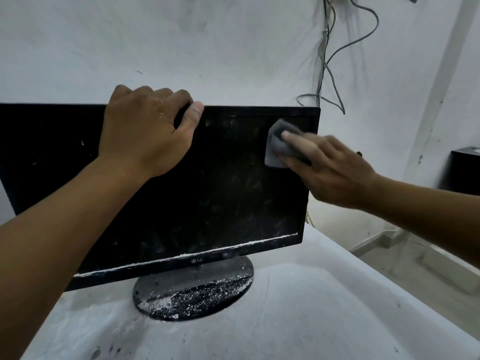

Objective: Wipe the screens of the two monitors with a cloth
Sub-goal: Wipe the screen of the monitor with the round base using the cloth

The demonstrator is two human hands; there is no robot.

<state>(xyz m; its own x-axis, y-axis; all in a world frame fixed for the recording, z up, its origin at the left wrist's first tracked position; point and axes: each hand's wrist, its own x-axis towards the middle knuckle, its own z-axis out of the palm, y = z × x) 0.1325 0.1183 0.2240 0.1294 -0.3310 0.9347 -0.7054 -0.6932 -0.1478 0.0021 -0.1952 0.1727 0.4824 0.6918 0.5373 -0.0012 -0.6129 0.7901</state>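
Observation:
A black LG monitor (220, 188) stands in front of me on a round, paint-flecked base (193, 289). Its dark screen is smeared with dust and streaks. My left hand (145, 131) grips the monitor's top edge, fingers curled over the back. My right hand (330, 167) presses a folded grey cloth (279, 145) flat against the upper right corner of the screen. A second black monitor (46, 152) stands to the left, its right part hidden behind my left hand and arm.
Both monitors stand on a white, scuffed table (298, 307) against a white wall. Grey and black cables (330, 55) hang down the wall at the upper right. A black box (465, 170) sits at the right edge. The floor lies beyond the table's right edge.

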